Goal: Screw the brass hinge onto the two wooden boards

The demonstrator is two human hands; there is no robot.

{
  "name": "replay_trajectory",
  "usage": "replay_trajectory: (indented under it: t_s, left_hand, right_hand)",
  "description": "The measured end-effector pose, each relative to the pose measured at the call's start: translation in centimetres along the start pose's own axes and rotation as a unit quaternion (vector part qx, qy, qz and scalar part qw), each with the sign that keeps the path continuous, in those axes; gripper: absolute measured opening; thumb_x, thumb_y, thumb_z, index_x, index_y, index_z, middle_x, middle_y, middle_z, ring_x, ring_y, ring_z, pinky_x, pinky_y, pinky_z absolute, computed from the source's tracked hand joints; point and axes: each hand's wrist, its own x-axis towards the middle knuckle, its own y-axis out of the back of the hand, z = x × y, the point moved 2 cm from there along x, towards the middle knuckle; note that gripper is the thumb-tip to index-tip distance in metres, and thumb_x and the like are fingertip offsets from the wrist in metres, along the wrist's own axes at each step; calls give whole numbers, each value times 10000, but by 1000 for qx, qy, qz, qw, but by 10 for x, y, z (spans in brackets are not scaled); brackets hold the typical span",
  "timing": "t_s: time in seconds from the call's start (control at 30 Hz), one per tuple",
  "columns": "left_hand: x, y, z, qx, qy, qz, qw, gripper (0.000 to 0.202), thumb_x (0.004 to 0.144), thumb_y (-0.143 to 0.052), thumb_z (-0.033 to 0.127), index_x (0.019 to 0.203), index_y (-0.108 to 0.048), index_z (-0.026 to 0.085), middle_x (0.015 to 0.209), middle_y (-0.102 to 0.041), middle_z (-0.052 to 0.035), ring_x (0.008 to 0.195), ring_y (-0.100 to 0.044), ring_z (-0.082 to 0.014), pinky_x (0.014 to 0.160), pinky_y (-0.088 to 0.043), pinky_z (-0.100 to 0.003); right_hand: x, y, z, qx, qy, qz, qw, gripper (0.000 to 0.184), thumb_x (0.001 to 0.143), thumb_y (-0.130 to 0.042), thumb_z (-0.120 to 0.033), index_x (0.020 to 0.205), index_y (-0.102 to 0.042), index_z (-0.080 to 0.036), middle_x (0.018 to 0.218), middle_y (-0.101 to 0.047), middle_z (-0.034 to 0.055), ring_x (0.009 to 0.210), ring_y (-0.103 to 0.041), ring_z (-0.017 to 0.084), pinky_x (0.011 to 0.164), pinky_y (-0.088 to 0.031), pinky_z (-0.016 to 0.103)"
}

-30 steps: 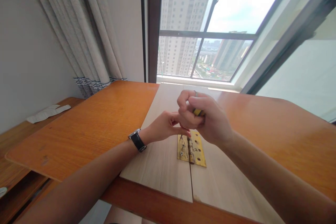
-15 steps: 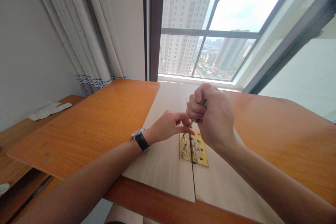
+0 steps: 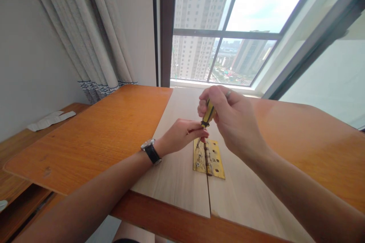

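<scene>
Right hand [image 3: 232, 123] gripped a yellow-handled screwdriver [image 3: 209, 114], its tip down at the brass hinge [image 3: 208, 158]. Left hand [image 3: 181, 134] curled closed beside the tip; whether it held anything could not be told.

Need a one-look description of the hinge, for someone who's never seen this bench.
Below the window, an orange table carries two pale boards butted along a seam. The hinge lies across that seam, right under the screwdriver in the right hand. It's the only metal plate there: yellowish, stained, with holes in both leaves.
</scene>
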Motion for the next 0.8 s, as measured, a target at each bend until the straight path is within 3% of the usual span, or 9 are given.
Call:
replay_trajectory:
  t_s: [0.1, 0.17, 0.3, 0.4, 0.5, 0.6, 0.67, 0.8]
  left_hand:
    - [-1, 0, -4, 45, -12, 16, 999, 323, 978, -641, 358, 747, -708, 142, 732, -723, -17, 686, -652, -124, 688, -488, -215]
    - [-2, 0, -6, 66, -42, 22, 997, 350, 958, -663, 405, 734, -709, 140, 716, -707, -21, 662, -625, -124, 659, -475, -219]
    - [-3, -2, -7, 65, -93, 11, 994, 273, 951, -676, 377, 810, -745, 152, 798, -732, -31, 717, -644, -133, 706, -487, -226]
    - [-2, -3, -8, 67, -74, 7, 995, 268, 951, -679, 364, 803, -744, 150, 803, -732, -35, 736, -655, -135, 712, -487, -224]
    - [-1, -2, -8, 90, -43, 24, 995, 381, 959, -653, 439, 725, -712, 144, 720, -693, -31, 680, -608, -126, 663, -460, -229]
    - [0, -1, -7, 96, -33, 36, 994, 520, 984, -562, 548, 678, -673, 143, 666, -646, -24, 631, -538, -113, 623, -424, -230]
    - [1, -1, -6, 93, -32, 37, 994, 574, 995, -506, 592, 667, -651, 143, 640, -604, -11, 600, -493, -104, 599, -401, -227]
    - [0, -2, -8, 103, -46, 22, 993, 565, 984, -524, 593, 639, -611, 154, 612, -543, 10, 585, -469, -102, 586, -393, -226]
  right_hand:
    - [-9, -6, 0, 9, 15, 47, 999, 217, 913, -689, -394, 788, -644, -223, 609, -506, -35, 576, -489, 109, 535, -395, 245]
    - [-12, -10, -2, 48, 4, 44, 998, 305, 929, -655, -377, 682, -570, -219, 536, -390, -60, 493, -372, 92, 466, -314, 241]
    - [-8, -12, -7, 109, -65, -56, 990, 386, 897, -605, -300, 547, -464, -217, 430, -231, -96, 387, -184, 60, 390, -164, 248]
    - [-1, -9, -7, 128, -101, -112, 980, 330, 864, -613, -259, 565, -484, -208, 426, -212, -110, 383, -148, 48, 389, -128, 242]
    - [3, -6, -4, 129, -76, -53, 987, 251, 884, -634, -276, 671, -519, -211, 477, -274, -104, 418, -224, 59, 412, -181, 232]
    - [-1, -6, 1, 80, -1, 45, 996, 145, 892, -682, -305, 863, -551, -250, 599, -435, -75, 516, -415, 96, 492, -334, 246]
    - [-7, -8, 4, 32, 49, 88, 994, 185, 886, -711, -319, 964, -549, -277, 677, -491, -58, 590, -481, 118, 549, -386, 265]
    - [-14, -11, 4, 23, 56, 71, 996, 200, 924, -669, -438, 942, -550, -279, 595, -384, -80, 500, -359, 110, 477, -307, 266]
